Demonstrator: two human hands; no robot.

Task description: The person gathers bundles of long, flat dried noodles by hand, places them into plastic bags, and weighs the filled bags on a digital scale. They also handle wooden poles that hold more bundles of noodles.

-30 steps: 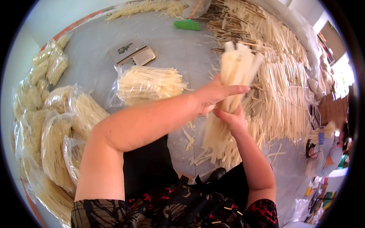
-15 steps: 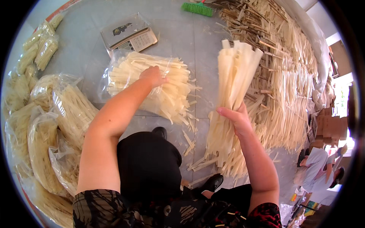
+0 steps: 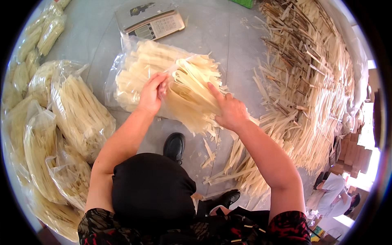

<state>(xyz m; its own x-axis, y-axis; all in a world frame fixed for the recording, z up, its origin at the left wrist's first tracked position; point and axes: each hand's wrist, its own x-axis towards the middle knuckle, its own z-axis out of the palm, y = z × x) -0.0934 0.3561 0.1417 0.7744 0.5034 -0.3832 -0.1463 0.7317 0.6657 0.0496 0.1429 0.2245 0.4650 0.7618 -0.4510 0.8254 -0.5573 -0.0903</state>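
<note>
A clear plastic bag filled with pale yellow flat dried strips lies on the floor in front of me. My left hand is closed at the bag's mouth, its fingers curled on what looks like the film's edge; the fingertips are partly hidden. Beside it, a folded bundle of the same strips rests on the strips at the bag's open side. My right hand grips this bundle from the right, index finger stretched along its top.
A scale stands beyond the bag. Filled bags of strips crowd the left. Along the right spreads a large heap of strips with sticks. A green broom head shows at the far edge. Another person is at far right.
My right hand has brought the bundle left and down from above the heap to the bag. My left hand has shifted slightly towards me, at the bag's mouth.
</note>
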